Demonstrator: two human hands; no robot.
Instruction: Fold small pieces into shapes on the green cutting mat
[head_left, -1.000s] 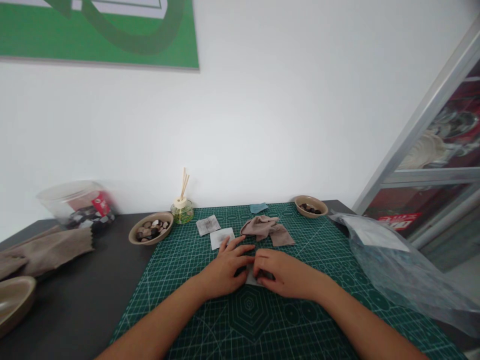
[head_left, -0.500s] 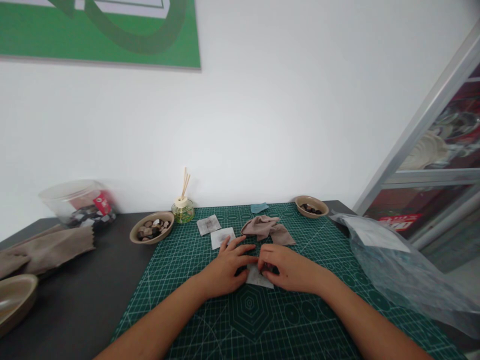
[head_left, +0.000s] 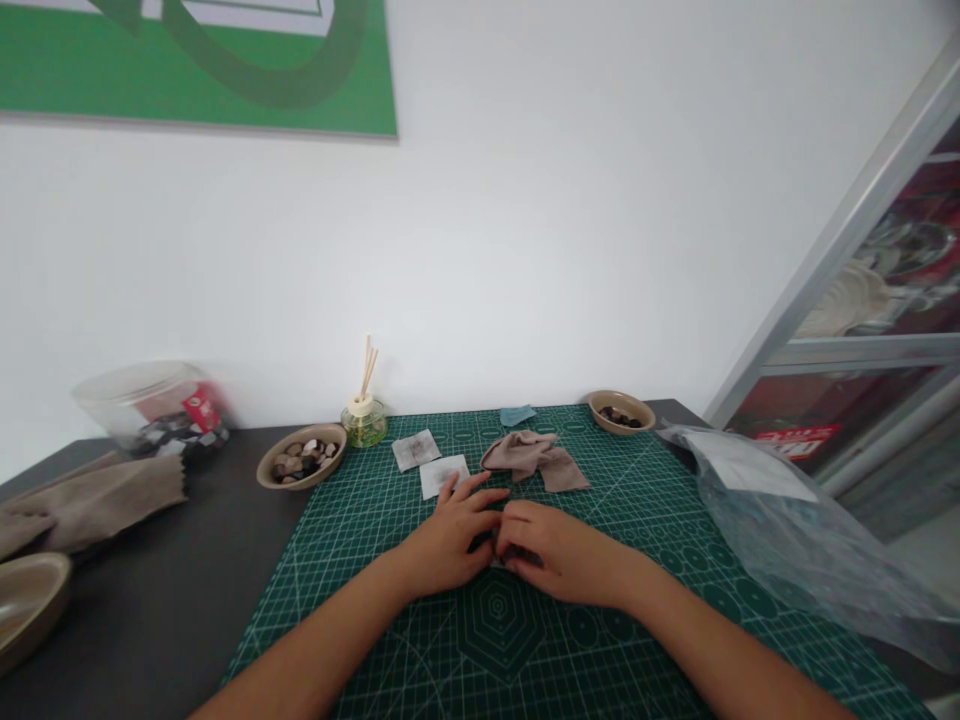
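Note:
On the green cutting mat [head_left: 497, 640], my left hand [head_left: 454, 538] lies with its fingers spread beside a small white paper piece that is mostly covered. My right hand [head_left: 544, 550] is curled over that paper, its fingertips pinched together near my left thumb; whatever they hold is hidden. Two square papers with dark smudges, one [head_left: 415, 451] behind the other [head_left: 435, 478], rest beyond my left fingers. A crumpled brown-pink cloth [head_left: 525, 455] lies just beyond both hands.
Bowls of stones stand at the left [head_left: 285, 470] and back right [head_left: 621, 412]. A reed diffuser [head_left: 364, 425], a blue scrap [head_left: 517, 415], a clear tub [head_left: 161, 410], a brown cloth [head_left: 120, 500], another bowl [head_left: 30, 605] and a plastic bag [head_left: 787, 530] surround the work area.
My right hand has shifted left and slightly toward me, now covering most of the small paper. My left hand has stayed nearly in place.

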